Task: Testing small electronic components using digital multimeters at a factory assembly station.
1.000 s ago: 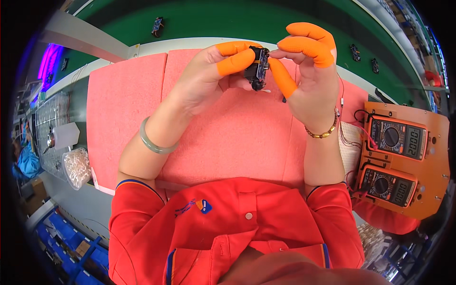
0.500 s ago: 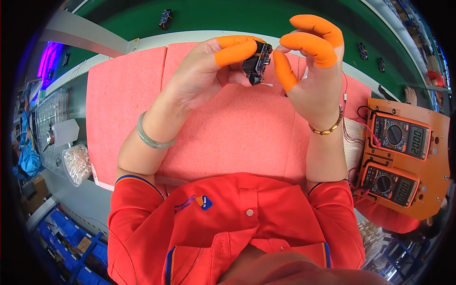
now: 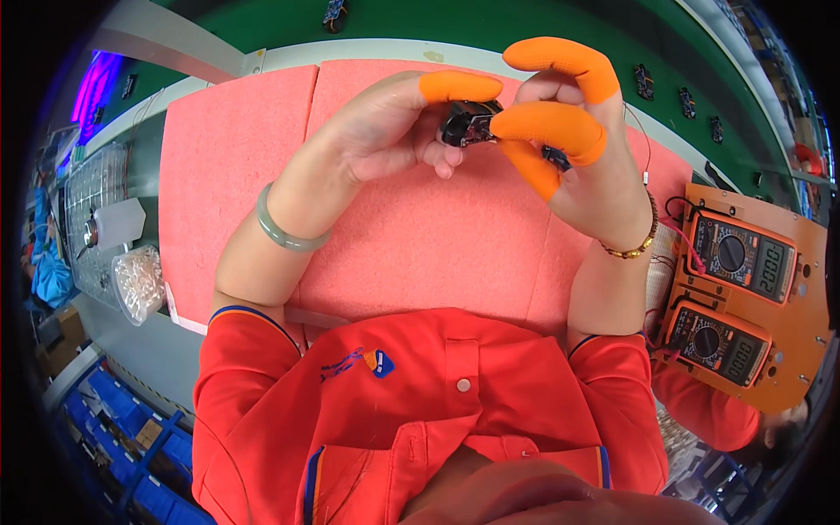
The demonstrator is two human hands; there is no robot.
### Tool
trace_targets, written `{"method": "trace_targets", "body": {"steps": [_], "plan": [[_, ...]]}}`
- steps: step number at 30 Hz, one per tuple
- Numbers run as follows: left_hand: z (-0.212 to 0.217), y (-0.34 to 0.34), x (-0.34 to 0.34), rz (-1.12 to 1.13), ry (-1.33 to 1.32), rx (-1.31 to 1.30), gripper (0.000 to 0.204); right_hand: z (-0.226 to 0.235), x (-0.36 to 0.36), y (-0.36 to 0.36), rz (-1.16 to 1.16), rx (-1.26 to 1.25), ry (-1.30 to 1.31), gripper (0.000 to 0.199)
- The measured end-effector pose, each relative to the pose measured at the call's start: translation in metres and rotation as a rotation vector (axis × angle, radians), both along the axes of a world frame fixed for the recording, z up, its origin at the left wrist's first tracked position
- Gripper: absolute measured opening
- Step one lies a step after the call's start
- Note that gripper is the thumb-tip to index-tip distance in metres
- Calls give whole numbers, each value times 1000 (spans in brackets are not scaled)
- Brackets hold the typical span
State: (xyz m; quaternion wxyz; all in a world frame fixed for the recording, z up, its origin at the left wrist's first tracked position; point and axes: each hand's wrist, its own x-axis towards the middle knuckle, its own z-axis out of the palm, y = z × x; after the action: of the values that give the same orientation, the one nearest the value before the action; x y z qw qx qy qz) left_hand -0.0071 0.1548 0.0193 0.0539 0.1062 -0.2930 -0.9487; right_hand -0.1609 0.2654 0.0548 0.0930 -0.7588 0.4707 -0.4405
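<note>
My left hand [image 3: 394,131] grips a small black electronic module [image 3: 468,127] with an exposed circuit board, above the pink foam mat [image 3: 420,236]. Orange finger cots cover some of my fingers. My right hand [image 3: 586,149] is closed in a pinch at the module's right end, its fingertips partly covering it. Through the gap between the right thumb and fingers a small dark piece with a bluish part [image 3: 556,158] shows; whether it is held or lies behind I cannot tell.
Beyond the mat, a green belt [image 3: 420,22] carries several small circuit modules, one dark module [image 3: 644,81] at right. Two orange multimeters [image 3: 744,254] stand on an orange board at right. At left are a tub of cotton swabs [image 3: 138,284] and a white bottle [image 3: 121,221].
My right hand has closed in on the module, its fingertips now at the module's right end. The left hand has turned the module and shifted slightly right. Modules on the belt have shifted.
</note>
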Motion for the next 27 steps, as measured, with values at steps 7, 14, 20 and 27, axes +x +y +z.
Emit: {"method": "trace_targets", "body": {"steps": [7,14,20,27], "plan": [[8,0,-1,-33,-46,-151,33,-3,-3,3,-1,89,-259,36],[15,13,-8,363,63,-757,34,-6,-5,1,10,81,-472,36],[19,13,-5,339,52,-704,32,-14,-8,-3,136,108,-760,37],[20,11,-4,323,23,-609,31,-14,-11,-3,144,75,-773,41]]}}
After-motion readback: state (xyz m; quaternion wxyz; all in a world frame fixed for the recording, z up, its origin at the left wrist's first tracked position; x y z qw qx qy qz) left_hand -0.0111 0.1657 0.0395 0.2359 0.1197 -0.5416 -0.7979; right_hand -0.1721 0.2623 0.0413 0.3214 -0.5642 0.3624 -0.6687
